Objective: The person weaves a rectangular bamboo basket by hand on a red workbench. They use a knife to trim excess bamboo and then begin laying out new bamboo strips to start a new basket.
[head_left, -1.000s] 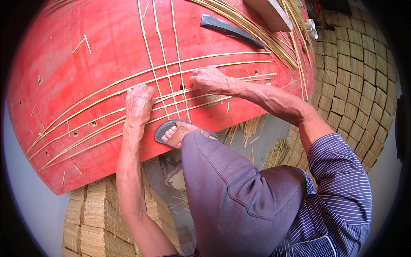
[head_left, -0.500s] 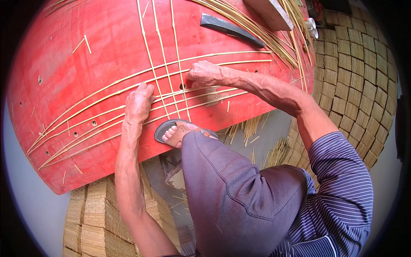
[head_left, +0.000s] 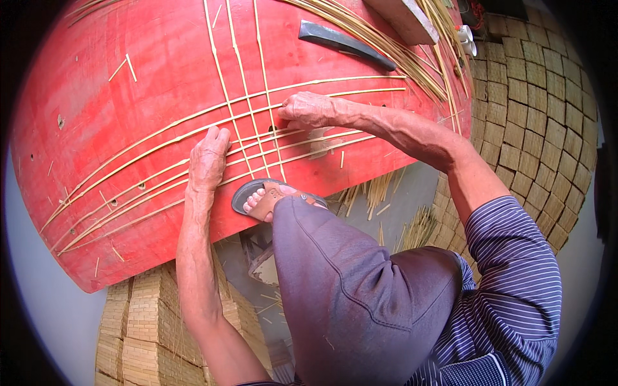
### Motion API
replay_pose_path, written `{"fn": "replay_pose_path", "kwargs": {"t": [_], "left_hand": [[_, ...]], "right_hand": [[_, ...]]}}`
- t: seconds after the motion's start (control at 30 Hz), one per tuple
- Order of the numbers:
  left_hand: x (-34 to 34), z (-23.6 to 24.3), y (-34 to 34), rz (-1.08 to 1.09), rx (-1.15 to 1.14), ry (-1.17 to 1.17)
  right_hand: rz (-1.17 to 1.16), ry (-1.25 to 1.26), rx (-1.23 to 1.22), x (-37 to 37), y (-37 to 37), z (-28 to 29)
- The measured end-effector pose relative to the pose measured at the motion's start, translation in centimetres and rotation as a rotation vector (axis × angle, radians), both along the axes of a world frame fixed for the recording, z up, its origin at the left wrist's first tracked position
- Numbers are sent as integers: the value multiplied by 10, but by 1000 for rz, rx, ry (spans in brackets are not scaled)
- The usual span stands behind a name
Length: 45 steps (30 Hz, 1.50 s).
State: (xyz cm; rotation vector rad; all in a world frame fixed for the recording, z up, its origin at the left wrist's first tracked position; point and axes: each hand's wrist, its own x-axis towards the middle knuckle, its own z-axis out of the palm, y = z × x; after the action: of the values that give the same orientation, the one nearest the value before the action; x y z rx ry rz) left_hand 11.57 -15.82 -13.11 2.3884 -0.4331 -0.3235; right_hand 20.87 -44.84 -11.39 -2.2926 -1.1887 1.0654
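Observation:
Thin bamboo strips (head_left: 135, 152) cross three other long strips (head_left: 239, 58) in an open lattice on a red board (head_left: 161, 71). My left hand (head_left: 209, 157) is closed at the left side of the crossing, its fingers curled at one of the sideways strips. To the right of the crossing, my right hand (head_left: 306, 110) pinches what looks like the same strip, though my fingers cover the grip. My sandaled foot (head_left: 267, 196) rests on the board's near edge, by the lower ends of the lengthwise strips.
A dark curved blade-like tool (head_left: 347, 45) lies beyond my right hand. Past it are a bundle of loose strips (head_left: 412, 67) and a stone-like block (head_left: 405, 19). Stacked woven squares (head_left: 515, 128) fill the right, and more woven stacks (head_left: 145, 315) stand below the board.
The middle sideways strip has shifted toward me, its left end now closer to the lower strips. My hands have barely moved and stay closed.

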Motion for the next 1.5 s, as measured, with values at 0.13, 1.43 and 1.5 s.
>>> {"fn": "replay_pose_path", "kwargs": {"t": [0.13, 1.43, 1.5], "left_hand": [[1, -1, -2, 20, 11, -15], [-32, 23, -15, 86, 110, -152], [-47, 27, -14, 37, 167, -88]], "right_hand": [[-55, 34, 42, -1, 2, 6], [13, -200, 77, -31, -9, 8], [51, -152, 18, -36, -9, 15]]}}
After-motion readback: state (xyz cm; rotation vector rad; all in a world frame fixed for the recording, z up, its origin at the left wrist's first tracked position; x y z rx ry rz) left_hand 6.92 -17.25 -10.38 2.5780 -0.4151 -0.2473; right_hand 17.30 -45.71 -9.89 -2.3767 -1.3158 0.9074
